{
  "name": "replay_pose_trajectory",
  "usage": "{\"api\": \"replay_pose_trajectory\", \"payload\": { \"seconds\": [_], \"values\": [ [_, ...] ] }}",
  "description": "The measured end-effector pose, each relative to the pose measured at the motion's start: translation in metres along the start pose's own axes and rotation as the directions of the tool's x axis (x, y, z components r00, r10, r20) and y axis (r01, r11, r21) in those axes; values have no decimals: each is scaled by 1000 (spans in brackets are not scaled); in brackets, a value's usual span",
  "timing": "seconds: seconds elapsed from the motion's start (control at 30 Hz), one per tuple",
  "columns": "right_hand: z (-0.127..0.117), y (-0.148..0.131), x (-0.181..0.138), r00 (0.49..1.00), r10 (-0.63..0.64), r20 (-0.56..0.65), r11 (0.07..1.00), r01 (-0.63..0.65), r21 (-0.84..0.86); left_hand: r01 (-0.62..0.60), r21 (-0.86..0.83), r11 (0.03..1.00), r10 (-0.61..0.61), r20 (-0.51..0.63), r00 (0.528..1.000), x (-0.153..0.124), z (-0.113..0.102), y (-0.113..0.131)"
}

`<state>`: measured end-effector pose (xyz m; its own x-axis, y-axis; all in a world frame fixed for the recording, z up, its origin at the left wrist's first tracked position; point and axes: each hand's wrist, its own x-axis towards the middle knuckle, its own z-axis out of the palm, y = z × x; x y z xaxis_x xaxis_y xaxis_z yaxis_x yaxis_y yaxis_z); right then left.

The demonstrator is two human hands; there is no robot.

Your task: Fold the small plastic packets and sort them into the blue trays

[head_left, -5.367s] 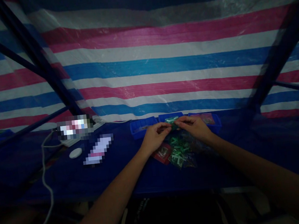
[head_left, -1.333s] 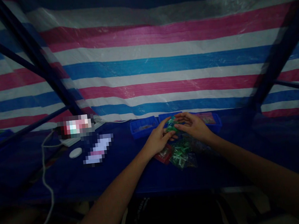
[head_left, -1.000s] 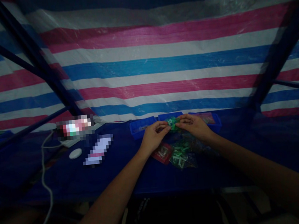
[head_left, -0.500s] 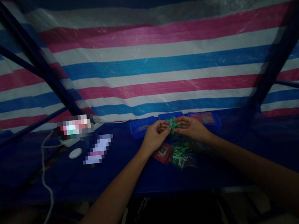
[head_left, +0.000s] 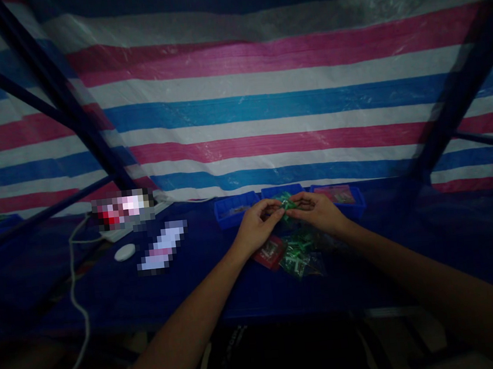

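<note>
white lettering point(head_left: 237, 337) on black cloth point(head_left: 286, 359) at the person's lap, seen at a slant and too blurred to read; two pixelated screens, one point(head_left: 162, 247) lying on the blue table point(head_left: 259, 302), the other point(head_left: 123, 209) by the white power strip point(head_left: 115, 233), nothing legible on either; packet print, if any, too small and dark to make out; left hand point(head_left: 256, 224) nearly closed, fingers curled, thumb and fingertips pinching the left side of a green packet point(head_left: 286, 201); right hand point(head_left: 318, 209) also curled in, thumb and fingertips on the packet's right side; hands face each other, tips close together with the packet between them, raised in front of the middle blue bin point(head_left: 269, 193); whatever is inside the held packet, cannot tell; left blue bin point(head_left: 225, 221) has small pieces in it, unclear; right blue bin point(head_left: 359, 211) holds a reddish packet point(head_left: 334, 194); below the hands, a red packet point(head_left: 269, 253) with pale pieces, just beside a pile of clear bags point(head_left: 297, 256) with green and white parts; white round disc point(head_left: 124, 252) left of the flat screen; white cable point(head_left: 82, 310) hangs over the table's near edge; striped plastic sheet point(head_left: 265, 107) behind everything, red, white and blue
</note>
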<state>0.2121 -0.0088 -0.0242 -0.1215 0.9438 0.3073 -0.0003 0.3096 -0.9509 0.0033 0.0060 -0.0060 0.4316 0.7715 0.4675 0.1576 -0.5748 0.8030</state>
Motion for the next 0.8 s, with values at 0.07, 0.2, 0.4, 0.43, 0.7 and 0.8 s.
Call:
{"api": "replay_pose_trajectory", "payload": {
  "seconds": [0.07,0.2,0.4,0.43,0.7,0.8],
  "values": [
    [-2,3,2,996,-9,-83,1000,10,11,-15,44,999,17,-61,998,-1,0,0],
    [-5,3,3,973,-72,-218,997,75,6,31,3,1000,-31,-52,998,-1,0,-1],
    [-1,0,0,986,-168,-1,986,168,-16,130,-225,965,-124,45,991,2,0,-5],
    [-2,1,0,982,-188,18,980,189,-58,149,-248,957,-147,26,989,3,-1,-7],
    [-5,6,0,990,-132,40,969,138,-204,90,-179,980,-112,-118,987,6,-5,-15],
    [-3,4,-1,991,-129,35,979,133,-155,-19,78,997,36,-222,974,5,-16,-4]
  ]
}}
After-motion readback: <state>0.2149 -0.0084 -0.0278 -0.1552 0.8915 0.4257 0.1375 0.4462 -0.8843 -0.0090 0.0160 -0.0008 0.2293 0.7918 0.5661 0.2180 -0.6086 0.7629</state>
